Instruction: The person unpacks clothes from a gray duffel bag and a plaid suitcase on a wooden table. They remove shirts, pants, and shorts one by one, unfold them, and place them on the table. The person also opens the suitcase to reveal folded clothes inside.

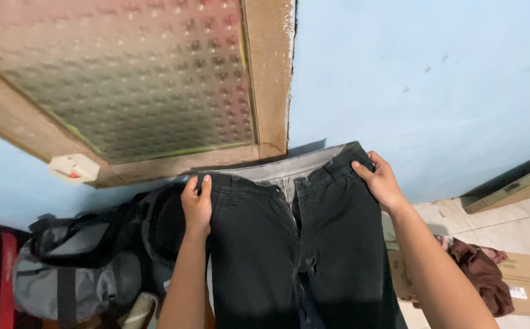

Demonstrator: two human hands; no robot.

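Observation:
I hold up a pair of black jeans (313, 244) by the waistband, front facing me, fly open and the grey inner lining showing at the top. My left hand (196, 204) pinches the waistband's left corner. My right hand (379, 181) grips the right corner, a little higher. The legs hang down out of the frame.
A blue wall (423, 79) is close ahead, with a wooden-framed textured glass window (137, 73) and a white switch box (73, 167) under it. A grey and black backpack (76, 262) lies at the left. A brown cloth (481, 271) rests on flat cardboard (529, 280) on the tiled floor at the right.

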